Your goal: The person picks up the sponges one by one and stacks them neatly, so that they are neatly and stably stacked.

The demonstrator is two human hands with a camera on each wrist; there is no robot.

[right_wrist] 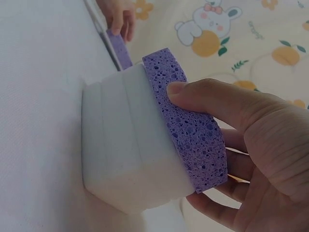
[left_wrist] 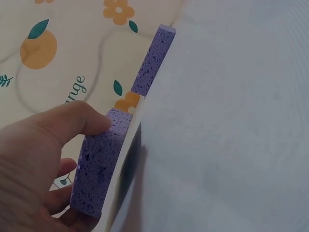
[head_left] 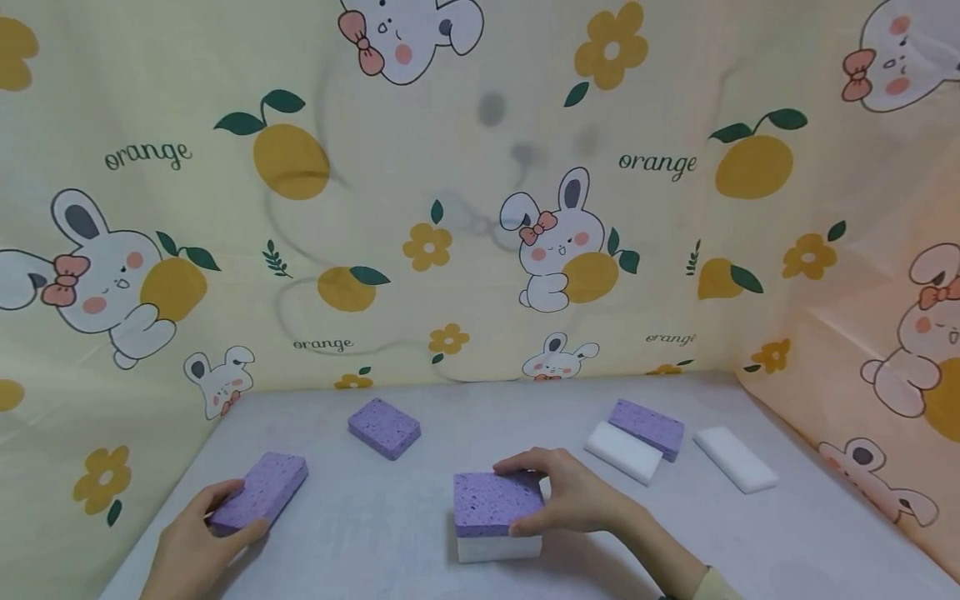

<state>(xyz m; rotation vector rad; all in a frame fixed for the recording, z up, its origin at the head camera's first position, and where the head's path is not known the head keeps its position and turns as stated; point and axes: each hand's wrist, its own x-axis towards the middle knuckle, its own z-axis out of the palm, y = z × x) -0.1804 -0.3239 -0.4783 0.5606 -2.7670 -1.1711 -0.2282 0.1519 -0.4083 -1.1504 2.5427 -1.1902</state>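
At the left, my left hand (head_left: pixel 197 537) grips a purple sponge (head_left: pixel 262 492) by its sides, thumb on one edge and fingers on the other. A pale strip (left_wrist: pixel 126 159) runs along the underside of this sponge in the left wrist view; what it belongs to is unclear. My right hand (head_left: pixel 573 492) pinches another purple sponge (head_left: pixel 495 502) between thumb and fingers. That sponge lies flat on top of a stack of white foam blocks (right_wrist: pixel 120 140), layered one on another, near the front middle of the table.
A single purple sponge (head_left: pixel 384 428) lies toward the back left. At the back right, a purple sponge (head_left: pixel 651 425) touches a white block (head_left: pixel 622 452), with another white block (head_left: pixel 735 458) to their right. Printed cloth (head_left: pixel 465 317) surrounds the white table (head_left: pixel 360 517) behind and at both sides.
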